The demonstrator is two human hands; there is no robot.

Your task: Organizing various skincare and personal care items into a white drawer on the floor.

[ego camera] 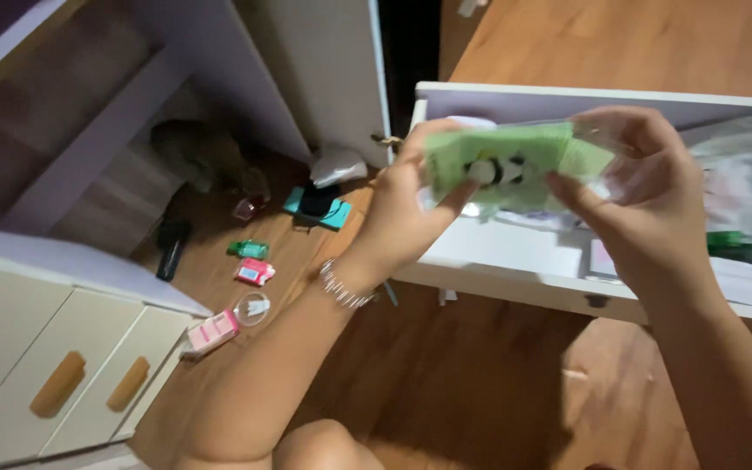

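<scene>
Head view: my left hand (411, 196) and my right hand (633, 187) hold one green packet (515, 165) between them, raised above the open white drawer (515, 261). The packet is pale green with a small black-and-white panda figure at its middle and a clear plastic edge on its right side. My left fingers (456, 202) are closed on its left end, thumb beneath. My right fingers (580, 196) pinch its right end and the clear edge. A beaded bracelet (345, 287) sits on my left wrist.

Inside the drawer, papers lie flat, with clear plastic bags (728, 178) at the right end.

On the wooden floor (446, 383), left of my left arm, small items lie scattered: a green packet (248, 249), a pink packet (254, 272), a pink box (212, 332), a round clear case (252, 307) and a teal object (317, 207). A cream cabinet (54, 365) with tan handles stands at lower left.
</scene>
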